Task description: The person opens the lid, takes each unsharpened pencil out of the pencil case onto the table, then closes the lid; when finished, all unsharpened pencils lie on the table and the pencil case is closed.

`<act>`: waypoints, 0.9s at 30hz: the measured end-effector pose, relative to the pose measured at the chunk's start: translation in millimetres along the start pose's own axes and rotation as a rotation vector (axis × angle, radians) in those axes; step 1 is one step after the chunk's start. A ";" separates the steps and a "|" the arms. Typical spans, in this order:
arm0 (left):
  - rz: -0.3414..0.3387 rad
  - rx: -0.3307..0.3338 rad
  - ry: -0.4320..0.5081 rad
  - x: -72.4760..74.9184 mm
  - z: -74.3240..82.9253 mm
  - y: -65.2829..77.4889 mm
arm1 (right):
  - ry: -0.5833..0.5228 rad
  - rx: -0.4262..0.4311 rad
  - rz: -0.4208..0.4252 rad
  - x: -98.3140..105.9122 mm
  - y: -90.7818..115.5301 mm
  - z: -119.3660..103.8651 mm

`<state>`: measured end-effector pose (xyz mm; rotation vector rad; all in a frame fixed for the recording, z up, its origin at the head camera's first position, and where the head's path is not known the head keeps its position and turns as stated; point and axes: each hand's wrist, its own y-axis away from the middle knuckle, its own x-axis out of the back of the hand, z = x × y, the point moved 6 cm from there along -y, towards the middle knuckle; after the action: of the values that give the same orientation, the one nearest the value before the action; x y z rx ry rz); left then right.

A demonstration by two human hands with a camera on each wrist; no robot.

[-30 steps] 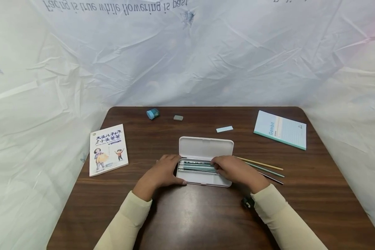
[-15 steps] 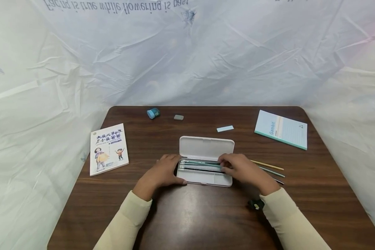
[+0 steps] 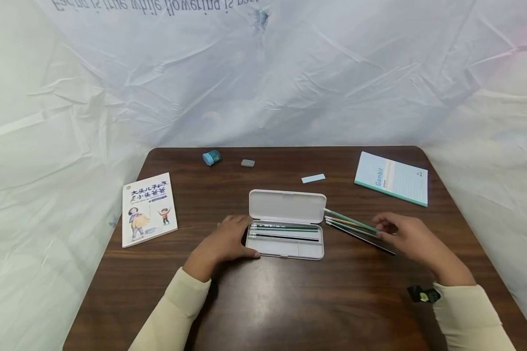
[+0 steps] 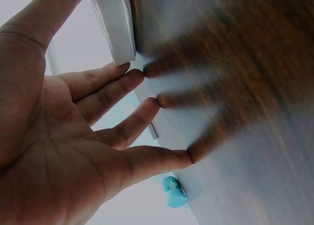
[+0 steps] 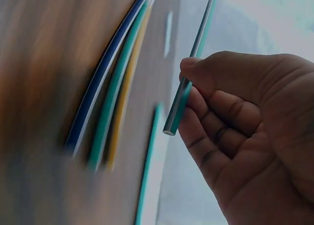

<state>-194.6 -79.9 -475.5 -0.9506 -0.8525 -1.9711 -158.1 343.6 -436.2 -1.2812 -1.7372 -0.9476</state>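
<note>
A white pencil case (image 3: pixel 309 251) lies with its lid (image 3: pixel 287 205) raised at mid-table. Inside are dark and green pencils (image 3: pixel 285 238). My left hand (image 3: pixel 226 240) rests at the case's left end, thumb along the front edge. In the left wrist view its extended fingers (image 4: pixel 135 124) reach down to the tabletop beside the case corner. Right of the case, my right hand (image 3: pixel 408 240) pinches a green pencil (image 5: pixel 198 38) near its end between thumb and fingers. Below it lie a yellow, a green and a dark blue pencil (image 5: pixel 93 97), fanned on the table.
At left lies a picture book (image 3: pixel 149 209). Along the back are a blue sharpener (image 3: pixel 211 157), a grey eraser (image 3: pixel 248 163) and a light blue strip (image 3: pixel 313 178). A notebook (image 3: pixel 392 178) lies back right. A white sheet rises behind the table edge.
My right hand has moved from inside the case to the right, bringing a green pencil out over the loose pencils. Fewer pencils lie in the case. The left hand stays at its end.
</note>
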 end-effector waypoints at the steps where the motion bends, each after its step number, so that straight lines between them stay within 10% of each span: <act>1: -0.001 0.008 -0.005 0.0 0.0 0.5 | 0.008 -0.007 -0.002 0.1 1.9 9.4; 16: -0.015 -0.001 0.014 -4.4 -4.3 -1.0 | 0.086 -0.003 -0.063 -10.0 -21.0 45.5; 27: 0.012 -0.015 -0.008 -17.8 -21.1 -12.7 | 0.082 0.067 -0.049 -10.6 -37.9 5.2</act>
<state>-204.7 -84.8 -503.8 -0.9709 -0.8356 -1.9679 -193.3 335.7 -452.6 -1.1464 -1.7292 -0.9483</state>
